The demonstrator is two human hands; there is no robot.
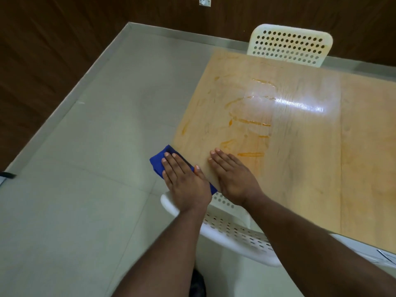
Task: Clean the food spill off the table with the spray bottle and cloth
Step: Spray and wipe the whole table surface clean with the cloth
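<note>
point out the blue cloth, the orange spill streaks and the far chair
blue cloth (157,160): head view, on the bare corner left of the fingers
orange spill streaks (250,154): head view, on the nearest streak
far white chair (289,45): head view, on its perforated backrest

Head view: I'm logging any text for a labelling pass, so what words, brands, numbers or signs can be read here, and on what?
None can be read.
The table, blue cloth and both white chairs show no lettering.
The wall socket is cut off at the top edge; any marking is too small to tell.
</note>
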